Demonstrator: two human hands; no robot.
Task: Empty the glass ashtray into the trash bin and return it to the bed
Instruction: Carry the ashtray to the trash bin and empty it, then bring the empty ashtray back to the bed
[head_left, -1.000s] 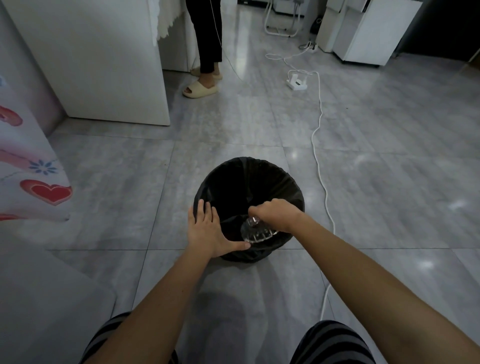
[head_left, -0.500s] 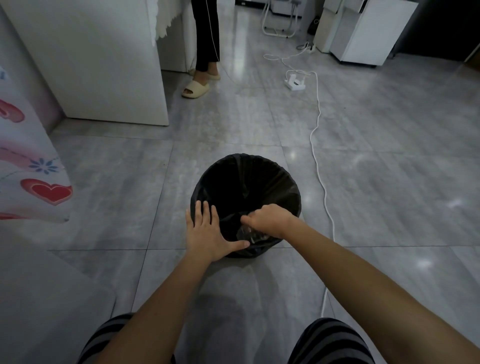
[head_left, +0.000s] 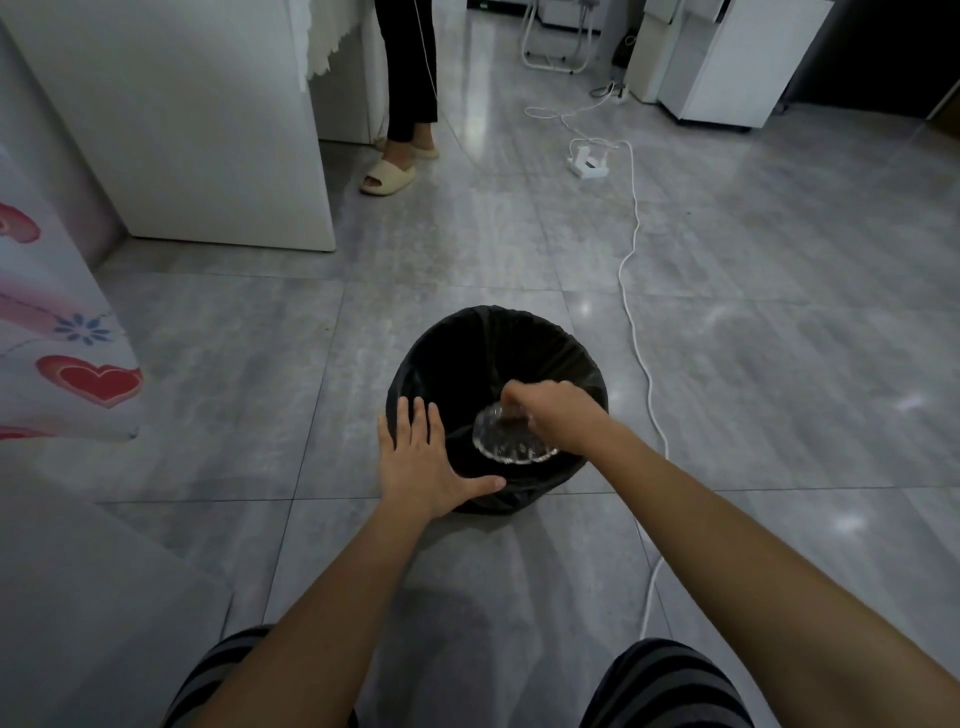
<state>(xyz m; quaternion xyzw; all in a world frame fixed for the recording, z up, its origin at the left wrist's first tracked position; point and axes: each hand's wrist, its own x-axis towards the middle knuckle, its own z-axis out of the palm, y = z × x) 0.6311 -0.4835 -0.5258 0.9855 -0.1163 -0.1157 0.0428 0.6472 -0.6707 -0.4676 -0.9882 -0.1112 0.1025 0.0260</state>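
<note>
A round trash bin (head_left: 462, 332) lined with a black bag stands on the grey tile floor in front of me. My right hand (head_left: 553, 413) grips the clear glass ashtray (head_left: 501, 441) by its far rim and holds it tilted over the bin's mouth, underside towards me. My left hand (head_left: 421, 462) lies flat, fingers spread, on the bin's near left rim. The bed (head_left: 67, 332), with a heart-printed sheet, shows at the left edge.
A white cable (head_left: 634, 291) runs along the floor right of the bin to a power strip (head_left: 589, 163). A person (head_left: 400, 119) in sandals stands beside a white cabinet (head_left: 208, 124) at the back left. White appliances (head_left: 727, 57) stand at the back right.
My right hand has lifted slightly and turned the ashtray over the bin, so more of the glass shows now. My left hand has stayed on the rim.
</note>
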